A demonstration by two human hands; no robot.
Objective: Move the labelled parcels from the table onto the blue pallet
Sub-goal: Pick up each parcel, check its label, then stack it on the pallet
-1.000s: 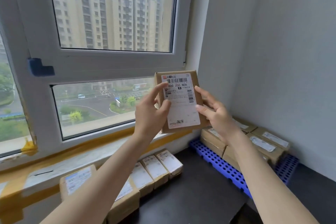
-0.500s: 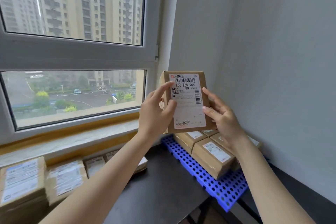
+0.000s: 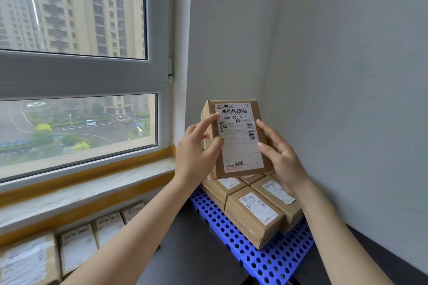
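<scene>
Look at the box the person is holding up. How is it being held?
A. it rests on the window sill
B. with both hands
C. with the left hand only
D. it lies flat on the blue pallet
B: the left hand and right hand each grip a side of the labelled parcel, raised above the blue pallet.

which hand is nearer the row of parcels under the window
Left. The left hand grips the held parcel on the side toward the row of parcels; the right hand grips its far side, over the pallet.
</scene>
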